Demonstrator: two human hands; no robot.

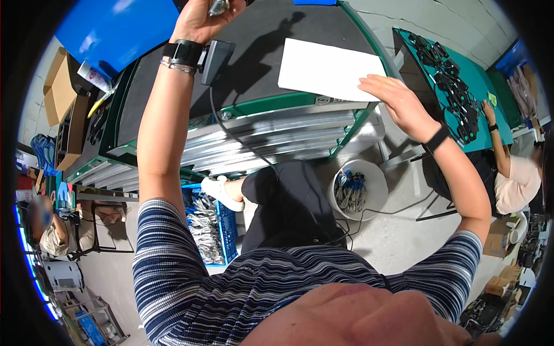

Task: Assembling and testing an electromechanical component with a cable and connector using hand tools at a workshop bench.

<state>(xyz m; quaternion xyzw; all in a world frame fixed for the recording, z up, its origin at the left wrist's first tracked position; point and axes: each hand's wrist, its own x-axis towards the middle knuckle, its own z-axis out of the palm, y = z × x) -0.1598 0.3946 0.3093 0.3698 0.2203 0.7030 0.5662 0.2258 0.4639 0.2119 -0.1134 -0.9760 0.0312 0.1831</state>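
Observation:
At the top edge my left hand (206, 20) is closed round a shiny grey bundle (218, 7), partly cut off by the picture's edge. A black box-shaped device (218, 62) with a cable is fixed at my left wrist, beside a dark wristband. My right hand (398, 104) lies flat with its fingers stretched, the fingertips touching the right end of a white rectangular sheet or board (323, 70). That white piece rests near the front right of a dark-topped workbench (254, 34) with a green frame. Nothing shows in the right hand.
Below the bench stand a blue crate (228, 230) of bundled grey cables and a white bucket (378, 179) of similar cables. A teal table (464, 86) at right carries black cabled parts, with a person's hand (489, 111) there. Open cardboard box (60, 86) at left.

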